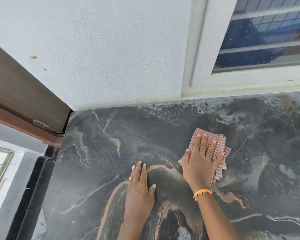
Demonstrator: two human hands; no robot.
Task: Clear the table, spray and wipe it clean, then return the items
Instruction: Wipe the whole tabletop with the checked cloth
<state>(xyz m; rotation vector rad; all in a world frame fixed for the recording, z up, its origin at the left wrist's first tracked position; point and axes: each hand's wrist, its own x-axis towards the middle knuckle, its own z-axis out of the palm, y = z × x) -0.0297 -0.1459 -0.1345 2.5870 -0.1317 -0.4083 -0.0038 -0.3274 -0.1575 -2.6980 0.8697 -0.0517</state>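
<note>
Wiping stage of the cleaning sequence, seen from the head camera. The dark, veined stone worktop [111,144] carries no loose items within view, so the clearing step appears complete. The right hand [200,161], wearing an orange bracelet [202,192] at the wrist, lies flat with fingers spread wide and presses a folded red-checked cloth [218,141] against the surface; it grips nothing, the cloth being held down under the palm and fingers. The left hand [139,189] rests flat and empty on the bare worktop just beside the right, fingers together, apparently bracing. Beaded droplets [177,108] along the far edge by the wall [111,49], below the window frame [232,84], suggest that spraying has been done and that this strip is not yet wiped. The area to the left looks dull and streaked, though whether it has been wiped cannot be told. Remaining, by this judgement: finishing the wipe toward the far edge and returning the items, none of which is in view.
</note>
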